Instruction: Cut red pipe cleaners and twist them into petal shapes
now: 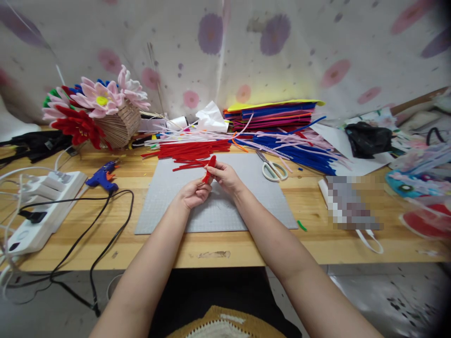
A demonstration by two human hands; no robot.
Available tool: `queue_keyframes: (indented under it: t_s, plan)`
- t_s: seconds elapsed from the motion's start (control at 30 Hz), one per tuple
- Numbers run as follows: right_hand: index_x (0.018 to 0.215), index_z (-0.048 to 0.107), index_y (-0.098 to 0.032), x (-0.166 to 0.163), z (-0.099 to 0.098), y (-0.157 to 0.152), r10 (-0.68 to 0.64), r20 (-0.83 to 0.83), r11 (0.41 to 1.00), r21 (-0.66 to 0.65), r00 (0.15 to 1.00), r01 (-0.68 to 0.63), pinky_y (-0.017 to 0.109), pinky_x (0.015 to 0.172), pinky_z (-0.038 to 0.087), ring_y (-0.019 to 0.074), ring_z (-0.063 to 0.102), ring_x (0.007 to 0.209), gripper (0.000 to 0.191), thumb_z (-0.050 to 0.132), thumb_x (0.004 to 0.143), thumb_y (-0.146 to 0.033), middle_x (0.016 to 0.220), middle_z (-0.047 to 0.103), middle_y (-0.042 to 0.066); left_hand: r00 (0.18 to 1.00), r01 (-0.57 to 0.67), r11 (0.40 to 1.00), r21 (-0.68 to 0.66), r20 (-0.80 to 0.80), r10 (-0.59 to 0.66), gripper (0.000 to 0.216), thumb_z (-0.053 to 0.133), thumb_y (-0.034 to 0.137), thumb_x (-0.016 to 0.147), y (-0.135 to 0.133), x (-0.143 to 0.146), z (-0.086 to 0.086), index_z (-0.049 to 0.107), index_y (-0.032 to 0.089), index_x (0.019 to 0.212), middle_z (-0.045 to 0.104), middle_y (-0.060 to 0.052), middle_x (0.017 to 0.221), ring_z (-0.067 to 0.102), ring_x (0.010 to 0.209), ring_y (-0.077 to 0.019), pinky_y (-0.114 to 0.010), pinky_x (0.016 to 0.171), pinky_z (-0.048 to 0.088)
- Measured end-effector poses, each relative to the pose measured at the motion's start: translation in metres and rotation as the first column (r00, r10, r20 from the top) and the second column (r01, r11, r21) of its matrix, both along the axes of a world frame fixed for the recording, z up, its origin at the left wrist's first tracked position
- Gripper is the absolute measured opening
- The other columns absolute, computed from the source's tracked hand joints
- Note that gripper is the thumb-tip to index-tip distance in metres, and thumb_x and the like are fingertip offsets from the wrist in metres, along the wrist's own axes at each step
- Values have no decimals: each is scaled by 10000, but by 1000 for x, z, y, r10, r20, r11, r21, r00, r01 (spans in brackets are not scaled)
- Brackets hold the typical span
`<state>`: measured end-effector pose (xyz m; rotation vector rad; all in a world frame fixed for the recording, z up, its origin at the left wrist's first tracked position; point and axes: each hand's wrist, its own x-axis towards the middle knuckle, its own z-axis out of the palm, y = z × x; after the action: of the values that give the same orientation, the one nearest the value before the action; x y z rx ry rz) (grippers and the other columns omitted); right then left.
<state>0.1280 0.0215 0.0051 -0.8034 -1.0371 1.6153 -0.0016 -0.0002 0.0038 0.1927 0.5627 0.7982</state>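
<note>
My left hand [193, 193] and my right hand [225, 176] meet above a grey mat [218, 206] and both pinch a bent red pipe cleaner piece [209, 169]. The left holds its lower end, the right its upper part. Just beyond them a pile of red pipe cleaners [190, 151] lies at the mat's far edge.
Scissors [272, 168] lie at the mat's right corner by blue pipe cleaners [299, 155]. Stacked coloured sheets [273, 115] sit behind. A basket of pipe-cleaner flowers [100, 115], a blue glue gun [103, 177] and a white power strip [38, 209] with cables are at left.
</note>
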Motion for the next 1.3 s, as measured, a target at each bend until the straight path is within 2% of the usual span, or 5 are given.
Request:
queue_keyframes:
  t_s: [0.3, 0.43, 0.53, 0.83, 1.3]
  plan:
    - [671, 632, -161, 5, -3, 7, -86, 112, 987, 144, 990, 69, 215, 542, 341, 70, 460, 560, 215, 701, 558, -330, 626, 589, -22, 909, -194, 966, 170, -338, 242, 61, 565, 171, 761, 1, 11, 1, 542, 140, 809, 534, 12, 658, 428, 446, -16, -111, 387, 341]
    - [696, 651, -152, 13, -6, 11, -163, 220, 979, 160, 962, 129, 214, 531, 312, 69, 453, 561, 195, 675, 579, -306, 649, 607, -10, 334, -408, 574, 709, -470, 817, 160, 627, 239, 699, 4, 9, -4, 515, 160, 781, 535, 20, 720, 506, 586, -52, -179, 561, 427]
    - [726, 657, -149, 16, -8, 13, -200, 259, 976, 137, 945, 169, 217, 549, 311, 73, 461, 576, 204, 659, 591, -302, 669, 616, -4, 143, -122, 353, 928, -336, 931, 130, 582, 290, 734, 0, 7, -7, 555, 165, 759, 567, 11, 706, 534, 638, -75, -206, 647, 436]
    - [648, 636, -148, 6, -6, 8, -174, 202, 980, 128, 964, 150, 250, 639, 358, 99, 485, 632, 207, 692, 541, -316, 649, 587, -9, 5, 343, 462, 818, -494, 870, 255, 594, 385, 720, -11, 18, -12, 680, 207, 881, 688, -52, 894, 621, 834, -180, -298, 797, 428]
    - [664, 627, -129, 15, -8, 6, 166, 77, 985, 24, 983, -169, 205, 503, 387, 71, 502, 501, 186, 710, 562, -261, 562, 578, -21, 907, 46, 942, 333, -408, 100, 42, 626, 139, 679, -3, 11, -4, 606, 105, 664, 609, -10, 575, 587, 557, -99, -294, 700, 503]
